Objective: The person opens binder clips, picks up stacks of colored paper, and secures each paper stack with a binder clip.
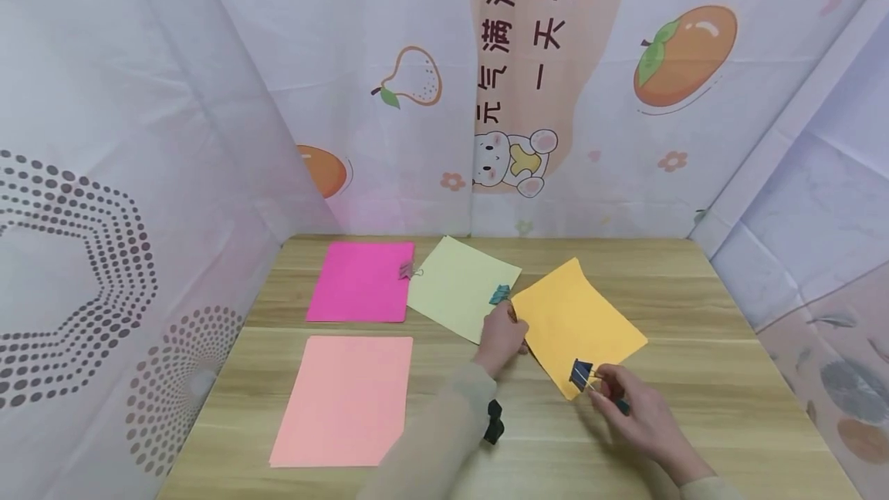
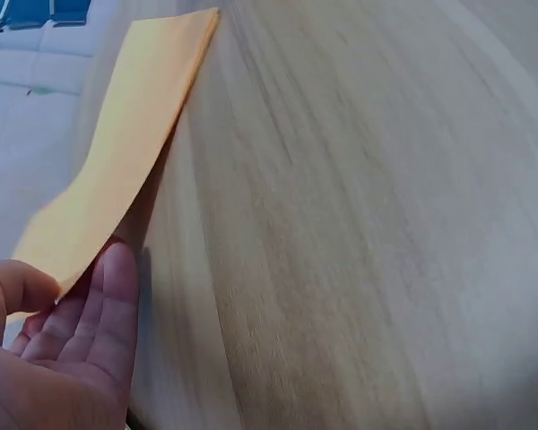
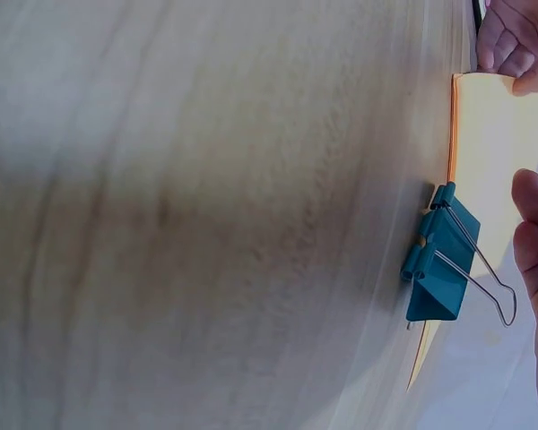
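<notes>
Orange paper (image 1: 576,322) lies at the right of the table, its near-left edge raised. My left hand (image 1: 503,338) pinches its left corner, thumb above and fingers beneath, as the left wrist view of the paper (image 2: 143,116) shows. At the front corner sits a dark blue binder clip (image 1: 581,374), with my right hand (image 1: 639,411) at its wire handles. In the right wrist view a teal binder clip (image 3: 446,269) shows at the paper's edge, its handle apart from my right fingers (image 3: 533,251). Whether both are one clip I cannot tell. Something teal (image 1: 623,406) is partly hidden by the right hand.
Light green paper (image 1: 451,284) lies left of the orange, a teal clip (image 1: 500,295) near its right corner. A purple clip (image 1: 406,271) sits between it and magenta paper (image 1: 361,284). Pink paper (image 1: 340,400) is nearer. Beside the left sleeve are black clips (image 1: 494,424).
</notes>
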Motion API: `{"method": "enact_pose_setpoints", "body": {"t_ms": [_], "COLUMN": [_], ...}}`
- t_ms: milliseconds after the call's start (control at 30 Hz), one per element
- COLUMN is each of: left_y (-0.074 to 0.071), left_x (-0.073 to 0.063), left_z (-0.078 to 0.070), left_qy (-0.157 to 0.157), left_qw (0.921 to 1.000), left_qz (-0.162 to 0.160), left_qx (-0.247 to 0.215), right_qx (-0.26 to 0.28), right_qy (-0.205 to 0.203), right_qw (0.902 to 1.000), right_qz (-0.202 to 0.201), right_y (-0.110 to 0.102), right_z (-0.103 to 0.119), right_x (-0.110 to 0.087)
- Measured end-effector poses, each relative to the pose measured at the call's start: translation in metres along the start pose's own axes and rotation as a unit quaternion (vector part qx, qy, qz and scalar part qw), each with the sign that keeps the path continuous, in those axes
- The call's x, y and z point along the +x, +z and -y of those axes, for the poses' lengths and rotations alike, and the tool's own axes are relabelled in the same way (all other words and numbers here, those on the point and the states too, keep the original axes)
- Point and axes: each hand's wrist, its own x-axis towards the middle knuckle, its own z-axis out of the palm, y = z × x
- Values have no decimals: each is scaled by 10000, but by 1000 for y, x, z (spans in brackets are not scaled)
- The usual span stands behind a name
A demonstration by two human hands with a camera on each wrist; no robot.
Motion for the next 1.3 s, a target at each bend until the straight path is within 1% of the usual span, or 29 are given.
{"method": "enact_pose_setpoints", "body": {"t_ms": [100, 167, 233, 333, 433, 500, 600, 633, 700, 800, 867, 1000, 1133, 1200, 1300], "left_y": [-2, -4, -5, -7, -11, -14, -19, -21, -24, -27, -29, -32, -36, -38, -43], "left_x": [1, 2, 2, 1, -3, -6, -10, -11, -12, -14, -14, -15, -16, -16, -17], "left_z": [3, 5, 7, 9, 8, 6, 5, 5, 4, 2, 1, 1, 3, 5, 6], "left_qy": [-154, -278, -417, -588, -665, -731, -830, -905, -1011, -1177, -1247, -1278, -1217, -1153, -1039], "left_qw": [9982, 9959, 9941, 9914, 9883, 9856, 9800, 9772, 9738, 9710, 9712, 9711, 9732, 9770, 9839], "left_qz": [4, -40, -71, -22, 119, 270, 517, 586, 668, 671, 668, 712, 751, 716, 657], "left_qx": [-584, -854, -995, -1167, -1365, -1499, -1732, -1831, -1926, -1970, -1919, -1885, -1799, -1646, -1295], "right_qx": [-1, -14, -23, -32, -30, -25, -12, -9, 3, 0, 5, -6, -32, -51, -44], "right_qy": [3, 36, 66, 81, 67, 70, 85, 91, 102, 104, 109, 122, 174, 222, 290], "right_qw": [10000, 10000, 10000, 10000, 10000, 10000, 10000, 10000, 9999, 9999, 9999, 9999, 9998, 9997, 9995], "right_qz": [4, 16, 26, 30, 21, 17, 24, 27, 24, 9, -8, -17, 34, 69, 109], "right_y": [0, 0, 0, 0, 0, 0, 0, 0, 0, 1, 1, 0, -1, -2, -2], "right_z": [0, 0, 0, 0, 1, 1, 1, 1, 0, -1, -1, 0, 2, 3, 3], "right_x": [0, -1, -1, -2, -2, -2, -2, -2, -2, -3, -3, -2, -2, -2, -2]}}
